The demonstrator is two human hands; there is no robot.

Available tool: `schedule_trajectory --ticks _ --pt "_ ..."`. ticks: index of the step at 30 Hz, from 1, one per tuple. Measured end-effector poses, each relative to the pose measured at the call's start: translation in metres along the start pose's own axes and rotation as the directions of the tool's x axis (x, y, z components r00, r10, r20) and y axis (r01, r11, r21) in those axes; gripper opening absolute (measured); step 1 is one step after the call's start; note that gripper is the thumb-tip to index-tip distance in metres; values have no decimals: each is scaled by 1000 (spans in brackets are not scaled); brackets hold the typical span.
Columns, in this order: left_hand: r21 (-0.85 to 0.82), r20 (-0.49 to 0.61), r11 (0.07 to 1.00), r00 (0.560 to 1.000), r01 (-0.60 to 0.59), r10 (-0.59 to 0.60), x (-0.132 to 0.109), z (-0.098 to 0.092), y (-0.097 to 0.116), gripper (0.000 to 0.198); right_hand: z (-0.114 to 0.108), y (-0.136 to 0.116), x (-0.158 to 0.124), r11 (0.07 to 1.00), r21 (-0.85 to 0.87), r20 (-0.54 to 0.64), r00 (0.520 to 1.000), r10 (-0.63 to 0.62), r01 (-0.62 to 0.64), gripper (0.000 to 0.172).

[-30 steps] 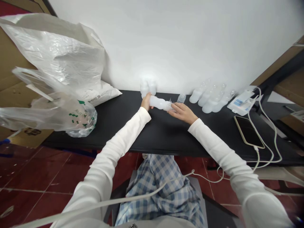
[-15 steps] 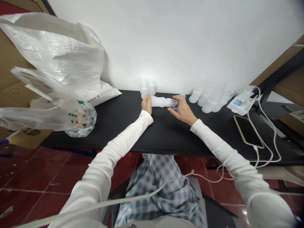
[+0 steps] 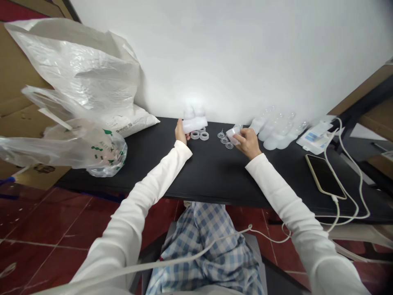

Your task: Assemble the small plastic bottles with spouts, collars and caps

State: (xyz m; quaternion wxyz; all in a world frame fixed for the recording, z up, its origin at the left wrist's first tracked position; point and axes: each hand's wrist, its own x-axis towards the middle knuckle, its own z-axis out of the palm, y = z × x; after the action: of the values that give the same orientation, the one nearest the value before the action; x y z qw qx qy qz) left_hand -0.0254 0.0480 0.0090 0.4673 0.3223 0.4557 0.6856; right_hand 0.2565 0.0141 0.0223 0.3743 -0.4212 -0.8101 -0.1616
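Note:
My left hand is closed round a white translucent bottle held on its side near the back of the black table. To the right, my right hand is closed on a small white bottle part. Between the hands, two clear rings and several small clear nipples lie on the table. Two more white bottles stand against the wall behind the left hand.
A row of white bottles lies at the back right. Further right are a white packet, a phone and white cables. Large plastic bags fill the table's left end. Red tile floor lies below.
The hands, together on one long bottle before, have moved apart; each now holds a separate piece. Rings and nipples now show on the table between them.

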Motion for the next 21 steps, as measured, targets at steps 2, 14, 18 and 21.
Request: schedule_trajectory --ticks 2,14,18,21 --pt "-66 9 994 997 -82 82 3 -9 -1 57 3 10 -9 999 -16 -49 998 28 -28 29" --pt "650 44 691 923 -316 381 12 -48 -6 60 6 16 -17 958 64 -166 944 285 -278 52" --pt "776 68 554 913 -302 401 15 -46 -9 52 6 11 -18 956 77 -178 940 291 -282 50" --pt "768 68 574 927 -284 368 21 -43 -13 55 8 6 -19 968 63 -177 952 251 -244 44"
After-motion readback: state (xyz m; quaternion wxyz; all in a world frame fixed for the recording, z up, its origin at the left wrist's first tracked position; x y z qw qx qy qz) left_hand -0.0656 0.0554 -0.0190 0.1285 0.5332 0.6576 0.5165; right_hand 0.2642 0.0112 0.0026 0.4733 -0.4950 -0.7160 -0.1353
